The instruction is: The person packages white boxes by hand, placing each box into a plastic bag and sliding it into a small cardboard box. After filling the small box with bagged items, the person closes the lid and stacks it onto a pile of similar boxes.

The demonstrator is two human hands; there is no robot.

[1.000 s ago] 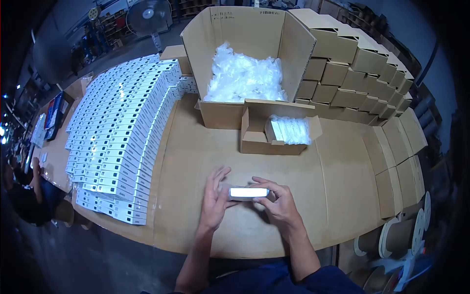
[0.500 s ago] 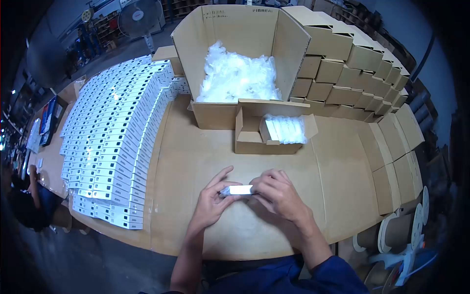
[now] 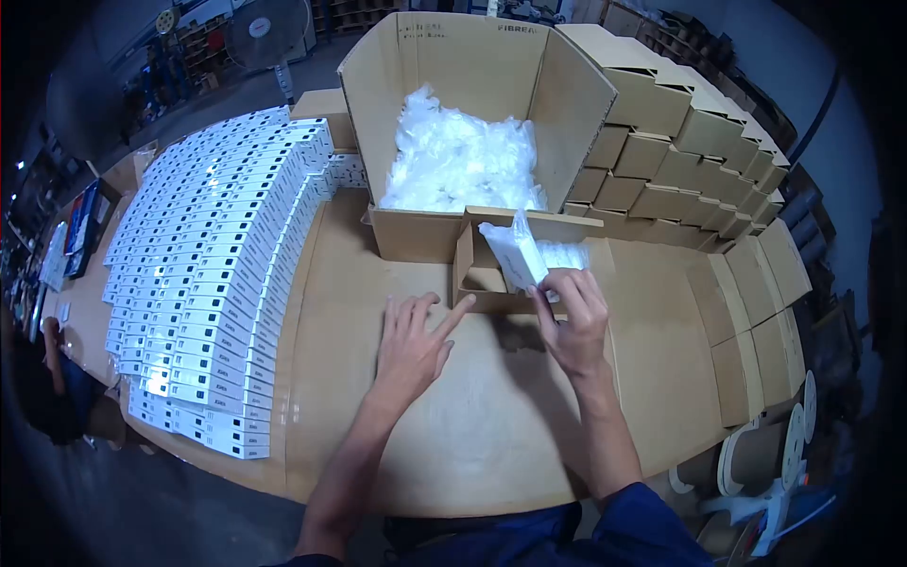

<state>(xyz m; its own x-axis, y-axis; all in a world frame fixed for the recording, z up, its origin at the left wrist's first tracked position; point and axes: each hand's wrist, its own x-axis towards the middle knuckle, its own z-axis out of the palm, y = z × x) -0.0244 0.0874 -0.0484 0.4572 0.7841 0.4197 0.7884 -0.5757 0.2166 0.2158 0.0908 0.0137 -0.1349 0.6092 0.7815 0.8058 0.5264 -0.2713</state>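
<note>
My right hand (image 3: 573, 319) grips the lower end of a white box in a clear plastic bag (image 3: 515, 253), holding it tilted above the small open carton (image 3: 501, 302). Inside that carton, toward its right side, a row of bagged white boxes (image 3: 565, 255) shows partly behind my hand. The carton's left part shows bare cardboard. My left hand (image 3: 416, 340) is spread over the table, its index finger pointing at the carton's lower left front. Nothing is in it.
A big carton (image 3: 416, 231) holding a heap of clear plastic bags (image 3: 463, 161) stands behind. Stacked white boxes (image 3: 208, 274) fill the left side. Brown cartons (image 3: 661, 156) are piled at the back right, with more cartons (image 3: 756, 321) along the right edge. Spools (image 3: 765, 454) sit below right.
The bagged white box has moved from between both hands up and forward to the small carton, now in my right hand alone. My left hand has let go and opened.
</note>
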